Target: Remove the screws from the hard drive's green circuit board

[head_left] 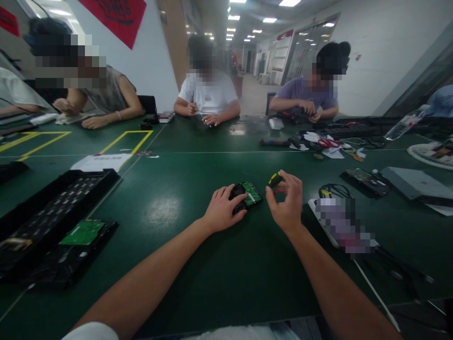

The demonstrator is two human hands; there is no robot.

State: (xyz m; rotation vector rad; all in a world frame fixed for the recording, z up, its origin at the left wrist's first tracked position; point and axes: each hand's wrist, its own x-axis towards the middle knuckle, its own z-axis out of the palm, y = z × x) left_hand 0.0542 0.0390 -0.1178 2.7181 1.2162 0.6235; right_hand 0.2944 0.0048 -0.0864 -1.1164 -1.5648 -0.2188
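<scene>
A hard drive with a green circuit board lies on the table in front of me. My left hand holds it down, fingers over its top and left side and thumb at the near edge. My right hand is raised just to the right of the drive. Between its thumb and fingers is a screwdriver with a black and yellow handle; its shaft cannot be made out. The screwdriver appears apart from the drive.
At left lie a long black tray and another board-bearing drive. On the right are a phone-like device, cables, a second drive and a grey metal box. Several people sit across the green table.
</scene>
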